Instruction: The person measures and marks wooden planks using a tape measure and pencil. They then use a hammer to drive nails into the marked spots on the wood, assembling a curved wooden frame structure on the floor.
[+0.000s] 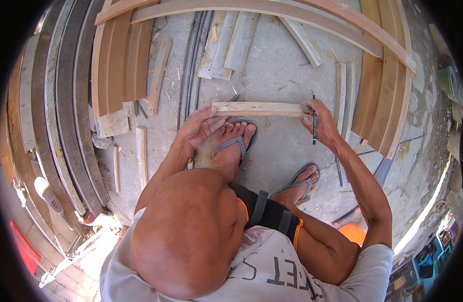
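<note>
A short pale wooden strip (259,109) spans crosswise between my two hands, just beyond the sandals. My left hand (197,125) grips its left end with the fingertips, the palm partly turned up. At the opposite end, the fingers of my right hand (322,122) are closed around the wood. A slim dark pencil or pen (314,126) also sits in my right hand, pointing roughly toward me. Behind the strip's left part, a small dark angled tool (235,95) shows on the concrete floor; its kind is hard to make out.
Brown wooden frame boards (113,65) stand at the far left, with similar boards (385,95) at the right. Curved rails (251,6) cross the far edge. Offcuts (241,40) and dark metal rods (191,65) lie on the floor. Long beams (65,100) line the left; a brush (48,194) rests there.
</note>
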A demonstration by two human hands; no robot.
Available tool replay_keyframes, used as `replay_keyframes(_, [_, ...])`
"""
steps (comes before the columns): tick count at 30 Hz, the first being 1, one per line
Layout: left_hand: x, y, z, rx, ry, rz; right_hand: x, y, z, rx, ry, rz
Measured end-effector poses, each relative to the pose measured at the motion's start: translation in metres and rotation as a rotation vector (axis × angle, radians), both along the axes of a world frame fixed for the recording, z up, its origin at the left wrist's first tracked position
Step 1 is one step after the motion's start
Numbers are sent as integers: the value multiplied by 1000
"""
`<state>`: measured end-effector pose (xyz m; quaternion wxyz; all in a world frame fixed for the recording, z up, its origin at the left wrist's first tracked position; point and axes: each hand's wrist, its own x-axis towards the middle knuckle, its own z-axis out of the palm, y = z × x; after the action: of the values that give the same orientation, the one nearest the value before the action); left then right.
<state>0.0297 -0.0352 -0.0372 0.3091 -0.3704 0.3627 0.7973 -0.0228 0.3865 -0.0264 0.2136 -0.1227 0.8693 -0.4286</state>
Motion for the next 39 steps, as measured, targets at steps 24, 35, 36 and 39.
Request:
replay_keyframes(24, [12, 4, -8, 69, -146, 174, -15, -6, -17, 85, 294, -3])
replay_keyframes(35, [9, 9, -6, -124, -228, 54, -23, -15, -26, 199, 269, 26])
replay_keyframes(36, [8, 9, -6, -144, -219, 27, -24, -15, -26, 208, 288, 28])
replay_keyframes(39, [4, 6, -11, -173, -224, -58, -30, -16, -26, 225, 331, 31])
